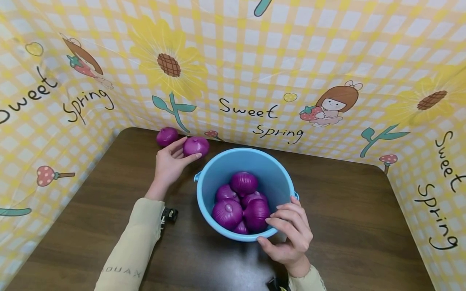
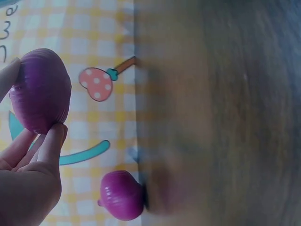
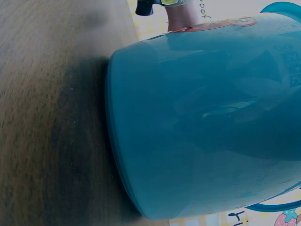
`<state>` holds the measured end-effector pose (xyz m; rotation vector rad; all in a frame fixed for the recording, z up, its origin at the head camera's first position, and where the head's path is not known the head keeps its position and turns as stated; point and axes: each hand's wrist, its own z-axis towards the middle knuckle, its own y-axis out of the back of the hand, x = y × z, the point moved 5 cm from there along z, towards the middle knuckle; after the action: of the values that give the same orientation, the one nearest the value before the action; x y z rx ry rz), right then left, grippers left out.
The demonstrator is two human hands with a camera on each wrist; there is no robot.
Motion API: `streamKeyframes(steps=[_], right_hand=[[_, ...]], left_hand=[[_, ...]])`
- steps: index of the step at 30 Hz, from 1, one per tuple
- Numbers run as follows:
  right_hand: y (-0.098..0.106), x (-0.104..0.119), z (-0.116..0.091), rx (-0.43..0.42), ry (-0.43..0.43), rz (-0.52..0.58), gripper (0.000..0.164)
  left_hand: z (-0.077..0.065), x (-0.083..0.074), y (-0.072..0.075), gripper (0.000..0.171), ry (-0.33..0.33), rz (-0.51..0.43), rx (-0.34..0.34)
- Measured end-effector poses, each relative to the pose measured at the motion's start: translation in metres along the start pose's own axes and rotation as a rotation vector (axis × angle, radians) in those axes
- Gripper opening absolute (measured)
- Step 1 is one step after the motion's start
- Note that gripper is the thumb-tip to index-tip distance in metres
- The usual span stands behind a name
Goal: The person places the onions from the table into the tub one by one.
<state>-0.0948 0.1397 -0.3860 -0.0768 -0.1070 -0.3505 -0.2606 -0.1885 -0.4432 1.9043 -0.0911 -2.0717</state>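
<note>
My left hand [image 1: 171,163] holds a red onion [image 1: 196,147] between thumb and fingers, to the left of the blue bucket [image 1: 204,214]. In the left wrist view, this onion [image 2: 41,92] is clear of the tabletop. A second red onion [image 1: 167,136] sits just beyond that hand at the back of the table; the left wrist view has it [image 2: 121,195] lower down. Several red onions [image 1: 227,213] lie piled in the bucket. My right hand [image 1: 291,228] grips the bucket's near right rim, fingers bent over it and thumb in front. The right wrist view is mostly bucket wall [image 3: 202,122], without the hand.
The bucket stands upright on a dark wooden table [image 1: 349,226]. A yellow-checked cloth with printed flowers [image 1: 233,64] rises behind the table and along both sides. Handle lugs [image 1: 197,176] stick out from the bucket's rim. Each wrist wears a small black camera [image 1: 170,215].
</note>
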Motion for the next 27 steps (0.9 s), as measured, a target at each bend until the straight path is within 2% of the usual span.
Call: streamKeyframes(steps=[13, 27], right_hand=[[0.0, 0.0, -0.001, -0.008, 0.01, 0.001, 0.045], [0.0, 0.0, -0.002, -0.006, 0.007, -0.004, 0.045]], left_hand=[[-0.011, -0.018, -0.001, 0.074, -0.036, -0.042, 0.002], [-0.023, -0.037, 0.002, 0.072, -0.082, -0.03, -0.022]])
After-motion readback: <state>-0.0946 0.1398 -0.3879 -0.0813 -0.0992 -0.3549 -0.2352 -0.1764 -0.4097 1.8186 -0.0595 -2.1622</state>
